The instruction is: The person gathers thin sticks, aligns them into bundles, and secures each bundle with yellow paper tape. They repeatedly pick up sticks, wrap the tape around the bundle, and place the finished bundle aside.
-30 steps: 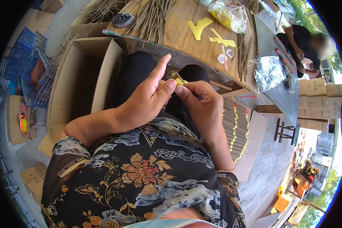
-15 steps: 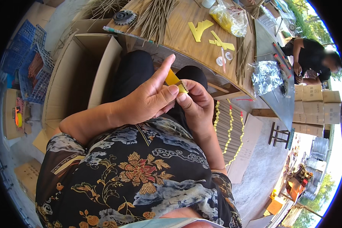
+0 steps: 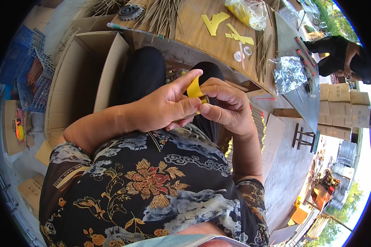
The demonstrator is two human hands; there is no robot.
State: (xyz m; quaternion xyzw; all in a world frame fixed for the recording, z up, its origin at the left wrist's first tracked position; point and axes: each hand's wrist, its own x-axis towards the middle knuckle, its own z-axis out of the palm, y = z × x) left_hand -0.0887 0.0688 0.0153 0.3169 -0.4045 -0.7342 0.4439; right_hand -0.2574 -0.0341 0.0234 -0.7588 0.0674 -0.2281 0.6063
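Over my lap, both hands are closed around a small dark bundle [image 3: 204,100], seemingly of thin sticks, whose end shows between my thumbs. A yellow paper strip [image 3: 193,87] curls up from it. My left hand [image 3: 173,101] grips the bundle, thumb pressed on its near side and index finger stretched along the strip. The fingertips of my right hand [image 3: 228,103] pinch the strip against the bundle's end. Most of the bundle is hidden by my palms and fingers.
Ahead is a wooden table [image 3: 206,45] with yellow strips [image 3: 213,24], loose brown sticks [image 3: 163,18], and a plastic bag [image 3: 247,14]. An open cardboard box [image 3: 80,74] stands at left, near blue crates [image 3: 39,82]. Banded stick bundles [image 3: 257,119] lie at right. A person [image 3: 338,57] is far right.
My right hand has turned and shifted right, its fingers now over the bundle's end. The yellow strip stands up more and curls. The person at right has straightened and moved.
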